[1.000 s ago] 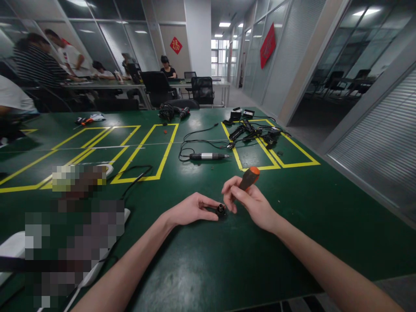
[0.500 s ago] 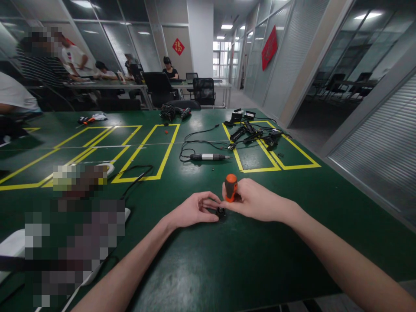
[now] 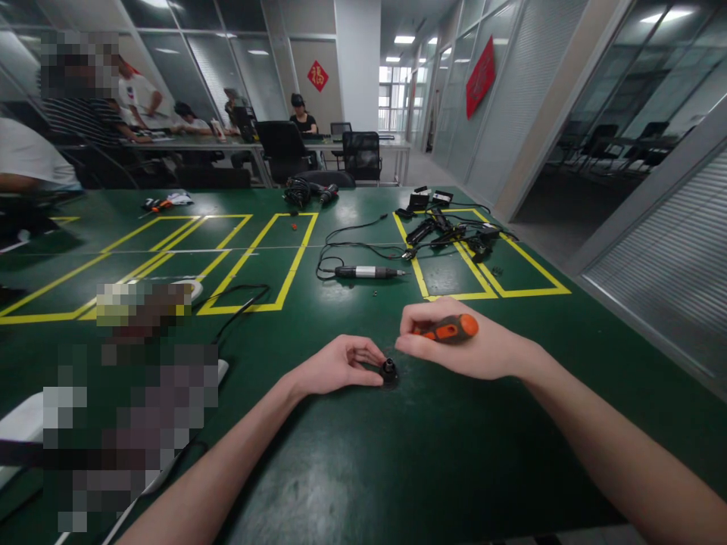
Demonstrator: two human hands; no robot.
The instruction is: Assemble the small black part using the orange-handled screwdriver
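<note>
A small round black part (image 3: 389,371) with a metal-looking top stands on the green table (image 3: 341,462). My left hand (image 3: 341,365) is closed about its left side, with thumb and fingertips at the part. Just to the right and above, my right hand (image 3: 460,344) grips a screwdriver (image 3: 451,329) by its orange and dark handle. The handle is tilted, its orange end pointing right. The screwdriver's tip is hidden by the fingers or too thin to make out, and the hand is apart from the black part.
Beyond my hands lies a corded electric screwdriver (image 3: 366,272). Black parts and cables (image 3: 448,231) are heaped within yellow tape (image 3: 463,297) at the back right. A drill with a coiled cord (image 3: 310,193) is at the far edge. A blurred white-edged object (image 3: 221,371) lies left.
My right hand has lifted away from the black part to the right. The screwdriver has gone from upright to tilted. My left hand has stayed at the part, which is now less covered.
</note>
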